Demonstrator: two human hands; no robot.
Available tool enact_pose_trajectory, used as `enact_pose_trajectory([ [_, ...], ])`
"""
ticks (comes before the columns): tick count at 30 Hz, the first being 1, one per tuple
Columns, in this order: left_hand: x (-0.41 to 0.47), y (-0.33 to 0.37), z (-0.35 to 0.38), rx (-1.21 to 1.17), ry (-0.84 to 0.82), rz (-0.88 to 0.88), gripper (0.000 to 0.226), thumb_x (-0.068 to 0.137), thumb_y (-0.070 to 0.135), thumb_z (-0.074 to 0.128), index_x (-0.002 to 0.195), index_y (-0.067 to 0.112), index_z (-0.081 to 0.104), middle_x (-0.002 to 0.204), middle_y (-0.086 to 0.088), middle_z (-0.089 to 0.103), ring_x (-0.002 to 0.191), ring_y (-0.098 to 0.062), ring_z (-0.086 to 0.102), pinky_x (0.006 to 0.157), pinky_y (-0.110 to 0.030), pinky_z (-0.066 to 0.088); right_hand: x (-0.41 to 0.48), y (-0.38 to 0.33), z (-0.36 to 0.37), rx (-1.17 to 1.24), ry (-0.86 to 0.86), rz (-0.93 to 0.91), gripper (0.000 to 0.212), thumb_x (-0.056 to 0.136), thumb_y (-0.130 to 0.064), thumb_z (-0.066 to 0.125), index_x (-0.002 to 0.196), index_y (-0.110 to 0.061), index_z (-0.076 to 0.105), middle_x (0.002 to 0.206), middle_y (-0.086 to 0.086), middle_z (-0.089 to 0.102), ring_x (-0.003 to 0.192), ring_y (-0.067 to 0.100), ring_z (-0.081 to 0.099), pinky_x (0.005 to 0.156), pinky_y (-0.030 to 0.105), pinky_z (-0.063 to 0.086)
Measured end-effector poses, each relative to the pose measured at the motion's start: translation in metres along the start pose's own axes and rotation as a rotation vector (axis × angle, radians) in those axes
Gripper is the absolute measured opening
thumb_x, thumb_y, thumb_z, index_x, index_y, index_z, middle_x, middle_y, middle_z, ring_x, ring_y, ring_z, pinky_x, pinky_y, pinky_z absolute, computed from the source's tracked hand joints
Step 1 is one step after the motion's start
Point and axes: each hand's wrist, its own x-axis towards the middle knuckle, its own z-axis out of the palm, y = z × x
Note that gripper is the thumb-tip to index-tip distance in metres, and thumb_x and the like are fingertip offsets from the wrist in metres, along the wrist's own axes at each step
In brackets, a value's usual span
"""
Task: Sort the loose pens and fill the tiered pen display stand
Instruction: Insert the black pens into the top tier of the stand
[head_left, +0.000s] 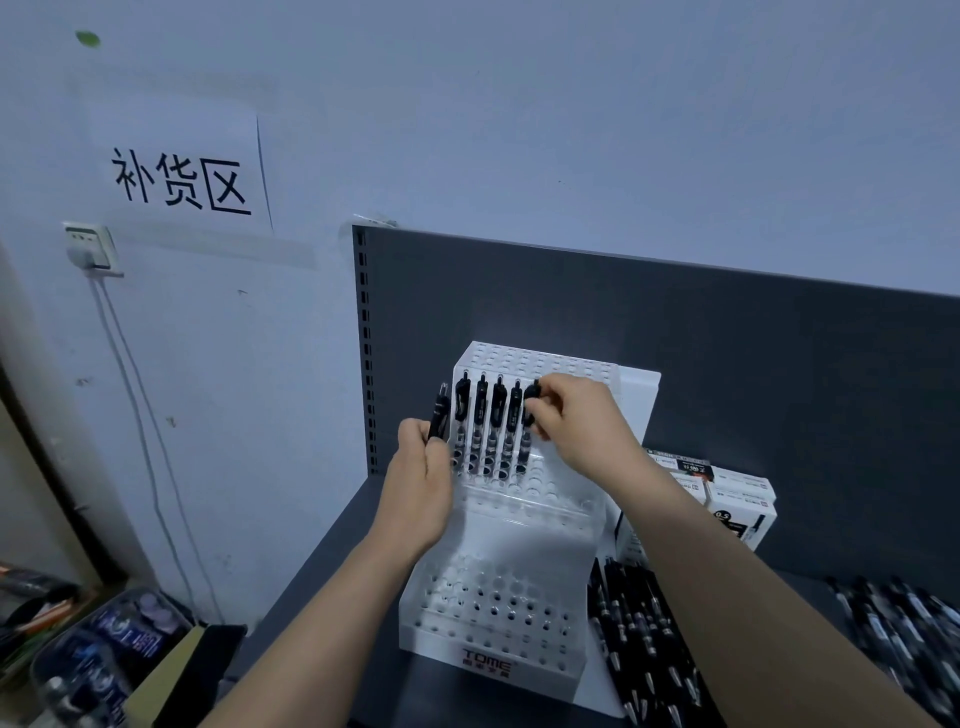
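Cool, bluish, rather dim light lies evenly over the wall, and what shadows there are stay soft. The white pen stand (498, 525) at centre shows brightest, with a faint sheen on its clear tiers. The dark back panel (727, 332) bows along its top edge, bent by the wide lens. The loose pens (904, 634) at lower right and the bins (104, 644) at lower left smear into blur.

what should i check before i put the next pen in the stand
1. Fifth pen seated in its hole: cannot tell; the right hand has its grip pinched on the pen's top.
2. Next pen ready: ok; the left hand holds a spare pen upright beside the stand.
3. Four seated pens upright: ok.
4. Free holes beside the fifth pen: ok; empty ones show to its right.
5. Loose pens in supply: ok; a pile lies on the shelf right of the stand.
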Motion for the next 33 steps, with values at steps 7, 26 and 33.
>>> enact_pose_trajectory([
  [7, 0.004, -0.004, 0.0, 0.021, 0.02, -0.02, 0.013, 0.095, 0.009, 0.031, 0.083, 0.013, 0.034, 0.071, -0.002, 0.039, 0.062, -0.015, 0.034, 0.058, -0.035, 0.029, -0.005, 0.0, 0.006, 0.175, -0.005, 0.063, 0.011, 0.093, -0.012, 0.055, 0.101, -0.019, 0.056, 0.082, 0.007, 0.07, 0.069, 0.014, 0.069, 0.066, 0.031, 0.053],
  [26, 0.012, -0.009, 0.004, 0.095, 0.026, 0.015, 0.022, 0.101, 0.019, 0.031, 0.092, 0.002, 0.043, 0.083, -0.016, 0.056, 0.068, -0.018, 0.044, 0.059, -0.032, 0.035, 0.007, -0.01, 0.004, -0.048, 0.089, 0.086, 0.003, 0.089, -0.012, 0.059, 0.089, -0.01, 0.059, 0.083, 0.004, 0.067, 0.084, 0.026, 0.062, 0.076, 0.034, 0.05],
  [33, 0.014, -0.015, 0.006, 0.107, 0.022, 0.045, 0.019, 0.102, 0.022, 0.036, 0.093, 0.008, 0.045, 0.085, -0.014, 0.061, 0.08, -0.029, 0.057, 0.061, -0.03, 0.038, 0.007, -0.008, 0.004, -0.054, 0.136, 0.114, 0.013, 0.081, -0.004, 0.058, 0.084, 0.007, 0.063, 0.082, 0.021, 0.068, 0.084, 0.035, 0.063, 0.077, 0.045, 0.053],
])
